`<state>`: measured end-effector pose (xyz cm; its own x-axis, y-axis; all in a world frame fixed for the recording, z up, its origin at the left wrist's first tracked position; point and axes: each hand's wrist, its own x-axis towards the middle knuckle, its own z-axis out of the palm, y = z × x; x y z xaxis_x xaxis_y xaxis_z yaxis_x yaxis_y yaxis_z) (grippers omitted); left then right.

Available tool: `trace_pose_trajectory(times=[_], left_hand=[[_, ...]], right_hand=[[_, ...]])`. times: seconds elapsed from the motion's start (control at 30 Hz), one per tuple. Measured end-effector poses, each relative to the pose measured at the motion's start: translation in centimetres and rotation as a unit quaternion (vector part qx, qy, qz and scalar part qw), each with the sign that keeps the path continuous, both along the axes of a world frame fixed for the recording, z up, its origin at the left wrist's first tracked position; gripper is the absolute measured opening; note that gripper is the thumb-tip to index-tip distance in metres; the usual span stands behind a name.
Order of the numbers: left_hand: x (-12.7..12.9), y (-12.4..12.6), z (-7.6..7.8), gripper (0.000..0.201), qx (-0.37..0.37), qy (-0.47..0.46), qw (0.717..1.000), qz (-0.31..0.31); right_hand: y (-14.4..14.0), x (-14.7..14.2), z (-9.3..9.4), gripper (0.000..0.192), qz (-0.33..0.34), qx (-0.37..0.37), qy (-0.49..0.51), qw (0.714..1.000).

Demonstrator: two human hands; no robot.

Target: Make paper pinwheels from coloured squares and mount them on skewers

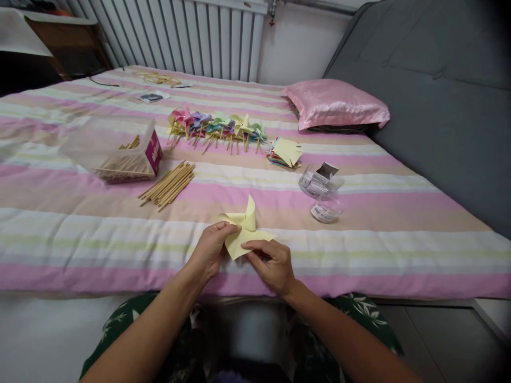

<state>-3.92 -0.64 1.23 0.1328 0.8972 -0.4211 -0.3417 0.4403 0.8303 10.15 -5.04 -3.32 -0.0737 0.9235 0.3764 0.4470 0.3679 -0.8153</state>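
Note:
A pale yellow paper pinwheel (243, 241), partly folded, is held between my two hands above the front edge of the bed. Two of its points are curled in toward the middle, while the near part lies flat. My left hand (211, 246) pinches its left side near the centre, thumb on top. The fingers of my right hand (273, 261) close on the lower right edge of the paper. Beyond them, to the left, lies a bundle of thin wooden sticks (171, 186). Whatever lies under the left thumb is hidden.
Finished pinwheels (217, 126) lie in a row farther back, beside a stack of cut paper squares (285, 152). At the left stands a clear plastic box (120, 151) of sticks. Small clear containers (320, 181) sit at the right. A pink pillow (337, 105) rests near the grey headboard (431, 111).

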Motion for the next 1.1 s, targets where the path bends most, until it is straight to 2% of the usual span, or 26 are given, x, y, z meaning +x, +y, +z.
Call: trace_pose_trajectory(times=[0.27, 0.6, 0.87, 1.1], left_hand=[[0.2, -0.1, -0.4, 0.017, 0.024, 0.017, 1.000, 0.006], [0.7, -0.2, -0.8, 0.020, 0.033, 0.049, 0.998, 0.014], [1.2, -0.2, -1.3, 0.022, 0.079, 0.087, 0.993, 0.031], [1.3, -0.3, -1.5, 0.023, 0.098, 0.116, 0.988, 0.019]], right_hand=[[0.2, -0.4, 0.4, 0.012, -0.012, -0.042, 0.092, 0.995], [0.6, -0.3, 0.3, 0.018, -0.088, -0.068, 0.169, 0.979], [1.0, -0.2, -0.1, 0.017, -0.112, -0.066, 0.174, 0.976], [1.1, -0.2, 0.0, 0.019, -0.140, -0.061, 0.166, 0.974]])
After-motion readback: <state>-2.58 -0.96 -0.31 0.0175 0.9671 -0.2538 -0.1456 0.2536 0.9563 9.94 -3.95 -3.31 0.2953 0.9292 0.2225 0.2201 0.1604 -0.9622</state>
